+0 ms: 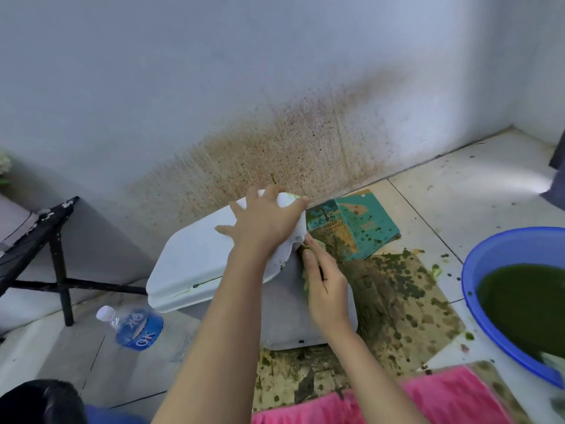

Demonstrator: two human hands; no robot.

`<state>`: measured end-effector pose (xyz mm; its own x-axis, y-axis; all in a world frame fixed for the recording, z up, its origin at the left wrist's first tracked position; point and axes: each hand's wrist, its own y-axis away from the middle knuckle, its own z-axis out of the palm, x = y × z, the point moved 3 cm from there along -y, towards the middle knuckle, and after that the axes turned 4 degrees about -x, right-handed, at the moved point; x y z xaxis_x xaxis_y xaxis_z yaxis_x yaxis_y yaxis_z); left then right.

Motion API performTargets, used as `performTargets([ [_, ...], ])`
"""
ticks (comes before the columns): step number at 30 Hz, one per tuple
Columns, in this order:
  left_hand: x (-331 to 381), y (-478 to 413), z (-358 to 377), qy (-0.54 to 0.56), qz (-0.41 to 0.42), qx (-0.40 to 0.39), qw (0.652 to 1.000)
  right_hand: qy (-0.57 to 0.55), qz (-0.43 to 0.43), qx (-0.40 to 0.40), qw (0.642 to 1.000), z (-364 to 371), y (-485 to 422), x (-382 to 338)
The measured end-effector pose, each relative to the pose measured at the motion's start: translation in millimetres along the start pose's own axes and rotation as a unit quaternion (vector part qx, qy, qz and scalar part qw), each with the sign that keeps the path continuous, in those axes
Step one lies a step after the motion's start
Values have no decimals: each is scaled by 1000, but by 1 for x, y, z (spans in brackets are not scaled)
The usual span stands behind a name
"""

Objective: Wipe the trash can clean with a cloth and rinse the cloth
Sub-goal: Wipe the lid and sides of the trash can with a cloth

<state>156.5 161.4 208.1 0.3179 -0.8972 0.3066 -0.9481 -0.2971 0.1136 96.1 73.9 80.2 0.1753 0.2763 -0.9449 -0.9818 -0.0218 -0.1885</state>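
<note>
The trash can lies on the floor, its grey body toward me and its white lid tilted up at the left. My left hand rests on the lid's far right corner, fingers spread and curled over its edge, holding it. My right hand presses a green-stained cloth against the can's right side just under the lid. Most of the cloth is hidden under my fingers. Green smears show along the lid's rim.
A blue basin of dark green water stands at the right. Stained cardboard and a green box lie under and behind the can. A water bottle lies at the left near a black stool frame. The wall is spattered brown.
</note>
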Motion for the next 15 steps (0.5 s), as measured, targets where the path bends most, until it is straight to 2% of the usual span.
performTargets([
  [6, 56, 22, 49, -89, 1, -22, 996, -18, 96, 62, 993, -47, 24, 13],
  [11, 68, 26, 52, -86, -13, -43, 995, -22, 163, 57, 985, -67, 36, 2],
  [13, 64, 23, 47, -42, 7, -75, 996, -46, 198, 68, 977, -73, 39, -5],
  [15, 53, 25, 33, 137, 42, -92, 985, -66, 236, 90, 965, -77, 41, -7],
])
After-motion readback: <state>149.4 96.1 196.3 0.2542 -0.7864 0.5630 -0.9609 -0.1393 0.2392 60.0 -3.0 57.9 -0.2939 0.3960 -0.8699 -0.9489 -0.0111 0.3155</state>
